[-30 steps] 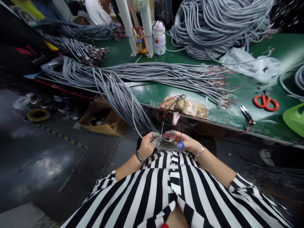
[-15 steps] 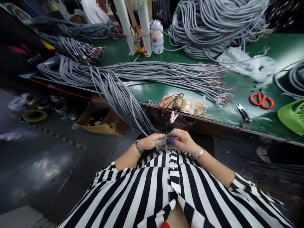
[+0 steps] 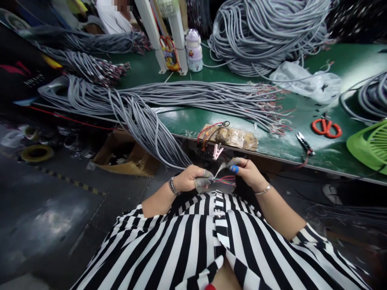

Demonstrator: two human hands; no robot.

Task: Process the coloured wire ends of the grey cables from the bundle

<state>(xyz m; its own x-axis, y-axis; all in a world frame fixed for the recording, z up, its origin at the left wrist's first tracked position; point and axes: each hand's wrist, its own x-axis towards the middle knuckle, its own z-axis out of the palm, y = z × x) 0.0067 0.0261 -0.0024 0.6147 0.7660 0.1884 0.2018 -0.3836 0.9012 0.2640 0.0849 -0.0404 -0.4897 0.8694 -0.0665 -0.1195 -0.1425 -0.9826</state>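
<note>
My left hand [image 3: 190, 179], with grey coverings on its fingertips, is closed round the end of a grey cable. From that grip thin coloured wires [image 3: 226, 180], red and green among them, fan out to the right. My right hand [image 3: 249, 174] pinches a thin whitish strip [image 3: 220, 170] that runs back to the cable end at my left fingertips. One right finger has a blue covering, others grey. A thick bundle of grey cables [image 3: 151, 125] hangs over the table edge down towards my left hand. The cable inside my left fist is mostly hidden.
On the green table [image 3: 178, 121] lie orange-handled scissors [image 3: 326, 128], small cutters [image 3: 304, 143] and a green basket-like object [image 3: 369, 145]. A pink clip [image 3: 217, 152] hangs at the front edge. Behind stand a bottle [image 3: 194, 52] and a large cable coil [image 3: 266, 36]. A cardboard box [image 3: 127, 155] sits below.
My right hand has moved right and slightly up, away from my left, drawing the whitish strip aslant. The coloured wires now show spread between the hands. The view has shifted slightly.
</note>
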